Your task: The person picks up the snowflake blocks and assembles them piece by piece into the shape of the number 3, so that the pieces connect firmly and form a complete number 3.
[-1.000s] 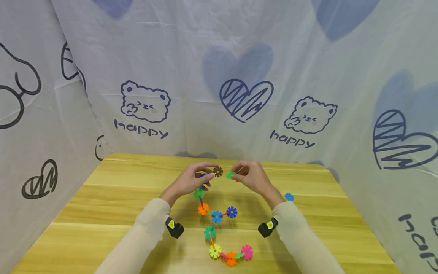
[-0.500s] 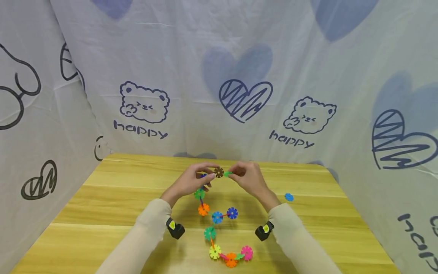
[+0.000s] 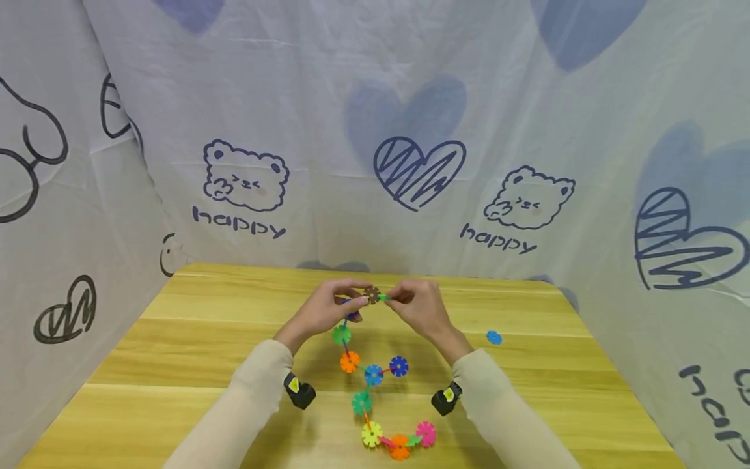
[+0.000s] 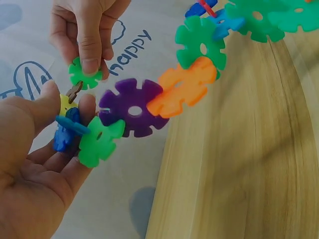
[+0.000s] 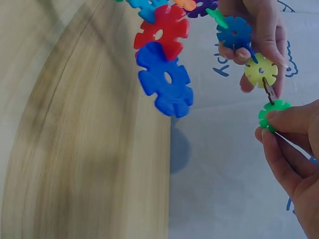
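Note:
A chain of notched plastic snowflake discs runs from my left hand (image 3: 316, 312) toward the near side of the table. Thumb and fingers of that hand hold its far end around the yellow disc (image 5: 255, 75) and a blue disc (image 5: 233, 34). A brown disc (image 3: 372, 295) sticks out from the yellow one. My right hand (image 3: 424, 310) pinches a green disc (image 5: 282, 104), whose edge meets the brown disc; how deep the slots sit is hidden. Purple (image 4: 119, 104) and orange (image 4: 174, 97) discs follow along the chain in the left wrist view.
A single blue disc (image 3: 494, 337) lies on the wooden table (image 3: 176, 352) right of the right forearm. The chain's near part, ending in a pink disc (image 3: 426, 434), lies between the forearms. A printed cloth (image 3: 328, 195) stands behind the table.
My right hand has moved left, bringing the green disc against the brown one and turning it edge-on. The left hand has stayed nearly still; the chain has shifted slightly toward the near right.

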`<state>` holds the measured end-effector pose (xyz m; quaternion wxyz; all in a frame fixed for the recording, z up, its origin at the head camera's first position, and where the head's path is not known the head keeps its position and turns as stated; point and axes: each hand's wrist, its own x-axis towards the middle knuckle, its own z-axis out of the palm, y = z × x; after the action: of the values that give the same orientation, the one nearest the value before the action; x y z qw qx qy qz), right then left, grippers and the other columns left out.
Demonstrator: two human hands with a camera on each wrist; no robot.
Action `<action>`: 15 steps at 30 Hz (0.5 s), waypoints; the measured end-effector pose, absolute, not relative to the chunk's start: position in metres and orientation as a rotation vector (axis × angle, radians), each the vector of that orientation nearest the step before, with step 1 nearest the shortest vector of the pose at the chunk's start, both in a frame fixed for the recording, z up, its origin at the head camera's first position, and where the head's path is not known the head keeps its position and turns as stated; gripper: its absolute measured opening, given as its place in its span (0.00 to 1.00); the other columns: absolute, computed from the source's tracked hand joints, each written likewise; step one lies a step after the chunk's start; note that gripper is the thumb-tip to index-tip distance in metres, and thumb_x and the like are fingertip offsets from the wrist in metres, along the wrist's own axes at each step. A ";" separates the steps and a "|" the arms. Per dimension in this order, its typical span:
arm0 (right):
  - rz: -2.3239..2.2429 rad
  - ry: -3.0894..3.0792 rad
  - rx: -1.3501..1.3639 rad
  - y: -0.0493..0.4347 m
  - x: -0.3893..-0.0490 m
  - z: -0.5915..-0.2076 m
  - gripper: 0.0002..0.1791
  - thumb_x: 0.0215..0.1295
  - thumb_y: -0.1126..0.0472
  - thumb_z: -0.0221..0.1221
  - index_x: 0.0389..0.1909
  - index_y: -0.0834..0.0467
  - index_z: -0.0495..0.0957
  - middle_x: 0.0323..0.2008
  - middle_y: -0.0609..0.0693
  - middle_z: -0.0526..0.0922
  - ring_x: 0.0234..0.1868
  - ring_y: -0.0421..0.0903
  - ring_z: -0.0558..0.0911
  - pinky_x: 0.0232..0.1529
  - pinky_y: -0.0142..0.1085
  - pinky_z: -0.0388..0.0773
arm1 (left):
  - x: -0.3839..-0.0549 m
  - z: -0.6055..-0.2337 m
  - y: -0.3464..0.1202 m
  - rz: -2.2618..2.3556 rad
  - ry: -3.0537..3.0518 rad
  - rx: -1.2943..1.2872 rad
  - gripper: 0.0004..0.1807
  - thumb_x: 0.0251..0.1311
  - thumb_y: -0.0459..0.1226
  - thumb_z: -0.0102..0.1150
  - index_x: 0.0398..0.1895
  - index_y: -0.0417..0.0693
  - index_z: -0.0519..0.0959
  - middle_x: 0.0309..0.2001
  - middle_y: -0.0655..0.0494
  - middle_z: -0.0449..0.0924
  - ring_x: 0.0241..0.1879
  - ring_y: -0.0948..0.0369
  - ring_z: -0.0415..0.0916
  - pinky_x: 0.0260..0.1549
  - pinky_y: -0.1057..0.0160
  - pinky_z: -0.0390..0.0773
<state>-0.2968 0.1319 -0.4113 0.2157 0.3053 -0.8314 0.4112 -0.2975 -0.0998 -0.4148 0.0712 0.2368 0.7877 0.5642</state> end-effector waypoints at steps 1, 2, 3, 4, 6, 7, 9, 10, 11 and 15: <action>1.133 -2.300 0.854 0.131 -0.297 -0.411 0.03 0.55 0.75 0.72 0.30 0.66 0.88 0.28 0.59 0.90 0.26 0.49 0.89 0.30 0.28 0.85 | -0.297 -0.415 -0.100 1.699 2.367 0.708 0.21 0.75 0.35 0.56 0.69 0.44 0.76 0.50 0.39 0.84 0.36 0.55 0.89 0.41 0.58 0.89; 1.127 -2.298 0.858 0.131 -0.296 -0.411 0.03 0.55 0.75 0.72 0.30 0.66 0.88 0.28 0.59 0.90 0.26 0.50 0.88 0.30 0.28 0.84 | -0.297 -0.414 -0.100 1.704 2.363 0.703 0.21 0.75 0.34 0.56 0.69 0.44 0.76 0.50 0.38 0.84 0.36 0.54 0.89 0.41 0.58 0.89; 1.120 -2.295 0.861 0.131 -0.296 -0.410 0.03 0.55 0.75 0.72 0.29 0.66 0.88 0.27 0.59 0.89 0.25 0.50 0.88 0.30 0.28 0.84 | -0.297 -0.414 -0.100 1.710 2.359 0.697 0.21 0.75 0.34 0.56 0.69 0.44 0.76 0.50 0.38 0.85 0.37 0.53 0.89 0.41 0.59 0.89; 1.111 -2.295 0.862 0.131 -0.296 -0.410 0.03 0.56 0.74 0.72 0.29 0.66 0.88 0.27 0.59 0.89 0.25 0.50 0.88 0.30 0.27 0.84 | -0.297 -0.414 -0.100 1.716 2.356 0.698 0.21 0.75 0.33 0.56 0.69 0.43 0.76 0.50 0.37 0.85 0.38 0.51 0.89 0.41 0.59 0.89; 1.094 -2.289 0.869 0.130 -0.296 -0.409 0.02 0.56 0.74 0.72 0.28 0.66 0.88 0.27 0.58 0.89 0.25 0.49 0.88 0.30 0.27 0.84 | -0.298 -0.413 -0.100 1.734 2.343 0.687 0.21 0.75 0.33 0.57 0.68 0.42 0.77 0.50 0.37 0.85 0.39 0.47 0.89 0.41 0.58 0.89; 1.086 -2.284 0.875 0.130 -0.297 -0.409 0.02 0.56 0.74 0.72 0.28 0.67 0.88 0.27 0.58 0.89 0.25 0.49 0.88 0.30 0.28 0.84 | -0.298 -0.413 -0.099 1.741 2.340 0.681 0.21 0.74 0.33 0.57 0.68 0.42 0.77 0.50 0.37 0.85 0.39 0.46 0.89 0.41 0.58 0.89; 1.067 -2.272 0.888 0.130 -0.298 -0.410 0.03 0.56 0.75 0.71 0.27 0.67 0.88 0.27 0.58 0.89 0.25 0.49 0.88 0.30 0.28 0.84 | -0.299 -0.413 -0.099 1.748 2.341 0.668 0.21 0.74 0.33 0.57 0.68 0.42 0.77 0.50 0.37 0.85 0.38 0.46 0.89 0.40 0.58 0.89; 1.060 -2.265 0.892 0.130 -0.298 -0.410 0.03 0.56 0.75 0.71 0.27 0.67 0.88 0.27 0.58 0.89 0.25 0.49 0.88 0.30 0.28 0.84 | -0.299 -0.413 -0.099 1.751 2.343 0.661 0.21 0.74 0.33 0.57 0.67 0.42 0.78 0.50 0.37 0.85 0.37 0.47 0.89 0.40 0.58 0.89; 1.056 -2.255 0.898 0.129 -0.298 -0.411 0.04 0.55 0.77 0.71 0.27 0.66 0.88 0.26 0.58 0.89 0.25 0.49 0.87 0.30 0.28 0.84 | -0.299 -0.413 -0.099 1.755 2.340 0.657 0.21 0.74 0.32 0.57 0.67 0.42 0.78 0.50 0.36 0.85 0.38 0.45 0.89 0.40 0.57 0.89; 1.035 -2.215 0.905 0.129 -0.298 -0.412 0.06 0.53 0.79 0.71 0.26 0.66 0.89 0.25 0.58 0.89 0.23 0.49 0.87 0.28 0.28 0.84 | -0.298 -0.413 -0.097 1.765 2.338 0.652 0.20 0.74 0.31 0.57 0.67 0.41 0.78 0.50 0.36 0.85 0.39 0.42 0.88 0.40 0.56 0.89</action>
<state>-0.2977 0.1287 -0.4125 0.2642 0.3347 -0.8195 0.3829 -0.2980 -0.0974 -0.4126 0.0703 0.2169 0.7771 0.5867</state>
